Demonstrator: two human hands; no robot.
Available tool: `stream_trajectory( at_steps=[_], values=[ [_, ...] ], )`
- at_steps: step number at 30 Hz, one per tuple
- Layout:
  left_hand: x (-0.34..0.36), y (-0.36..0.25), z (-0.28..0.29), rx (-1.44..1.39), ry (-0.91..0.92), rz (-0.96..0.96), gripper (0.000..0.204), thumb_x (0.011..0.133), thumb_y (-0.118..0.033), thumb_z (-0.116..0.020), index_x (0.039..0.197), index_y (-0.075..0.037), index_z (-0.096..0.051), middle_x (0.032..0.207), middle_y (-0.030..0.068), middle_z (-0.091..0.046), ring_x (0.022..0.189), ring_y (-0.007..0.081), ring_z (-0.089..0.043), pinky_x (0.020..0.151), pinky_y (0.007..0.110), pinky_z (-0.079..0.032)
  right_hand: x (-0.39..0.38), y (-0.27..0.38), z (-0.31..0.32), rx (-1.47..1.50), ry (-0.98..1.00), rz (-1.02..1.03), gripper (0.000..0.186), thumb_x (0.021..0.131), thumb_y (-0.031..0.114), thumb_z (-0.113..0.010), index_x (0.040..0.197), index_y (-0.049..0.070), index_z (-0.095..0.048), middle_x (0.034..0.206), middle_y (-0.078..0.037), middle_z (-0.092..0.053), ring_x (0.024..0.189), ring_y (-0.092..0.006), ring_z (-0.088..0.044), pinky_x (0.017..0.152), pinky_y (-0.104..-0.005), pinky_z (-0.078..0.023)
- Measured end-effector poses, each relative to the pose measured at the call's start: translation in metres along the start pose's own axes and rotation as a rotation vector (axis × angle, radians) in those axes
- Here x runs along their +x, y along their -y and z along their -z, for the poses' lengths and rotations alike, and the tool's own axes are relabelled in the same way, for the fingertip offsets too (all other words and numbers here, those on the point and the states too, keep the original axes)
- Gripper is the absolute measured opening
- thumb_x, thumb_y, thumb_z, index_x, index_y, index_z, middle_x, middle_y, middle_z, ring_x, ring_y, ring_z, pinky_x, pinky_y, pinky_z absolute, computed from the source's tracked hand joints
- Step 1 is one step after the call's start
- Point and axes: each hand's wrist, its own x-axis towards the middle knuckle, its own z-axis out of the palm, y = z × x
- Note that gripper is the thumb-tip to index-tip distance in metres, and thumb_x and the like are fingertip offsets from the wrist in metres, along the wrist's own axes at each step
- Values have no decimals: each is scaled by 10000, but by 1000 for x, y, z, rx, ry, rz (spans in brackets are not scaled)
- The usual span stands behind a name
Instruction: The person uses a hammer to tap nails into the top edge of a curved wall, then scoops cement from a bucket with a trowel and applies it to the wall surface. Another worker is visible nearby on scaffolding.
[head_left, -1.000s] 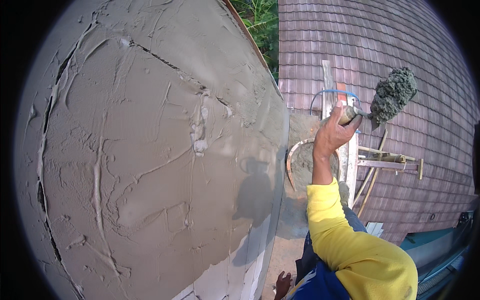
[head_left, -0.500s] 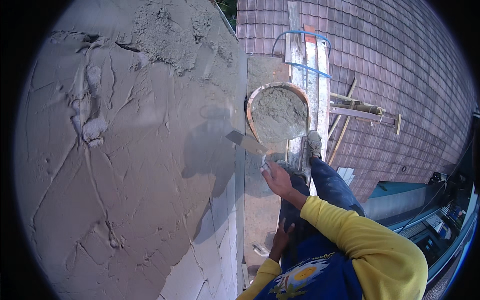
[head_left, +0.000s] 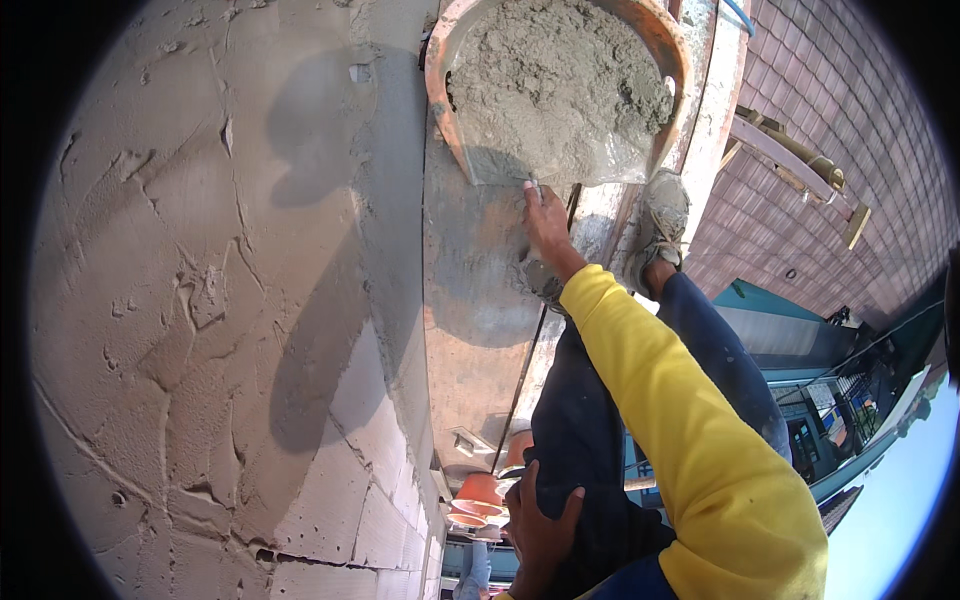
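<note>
My right hand, at the end of a yellow sleeve, is closed round a trowel handle at the near edge of an orange-rimmed mortar tub. The trowel's blade is hidden, apparently in the wet grey mortar that fills the tub. My left hand rests on my bent knee in dark trousers, its fingers apart and holding nothing. On the left stands a wall coated with wet mortar. Bare pale blocks show at its lower part.
I am on a narrow plank platform along the wall, my shoe beside the tub. A flat tool and orange containers lie behind. Roof tiles slope at right, with a timber bracket beside the planks.
My right hand has brought the trowel from beside the wall to the tub, and its blade has gone out of sight. The view has moved closer to the tub. My left hand stays by my knee.
</note>
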Motion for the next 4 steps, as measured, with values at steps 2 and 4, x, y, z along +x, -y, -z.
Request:
stream_trajectory(
  at_steps=[2,4],
  values=[
    [-5,0,0,-33,14,32,872,862,-479,-839,1563,-131,-456,1427,262,-525,1311,451,-556,1071,564,-473,4,16,-5,61,92,-5,673,1072,559,-512,1322,-59,-604,1176,-362,-680,1147,-476,-667,1035,-502,-484],
    [-7,-8,2,-91,38,89,859,870,-472,-834,1563,-133,-457,1431,254,-527,1319,443,-553,1083,574,-461,-2,40,5,34,84,-16,668,1073,561,-512,1321,-52,-607,1190,-357,-678,1153,-457,-670,1044,-494,-482]
  ],
)
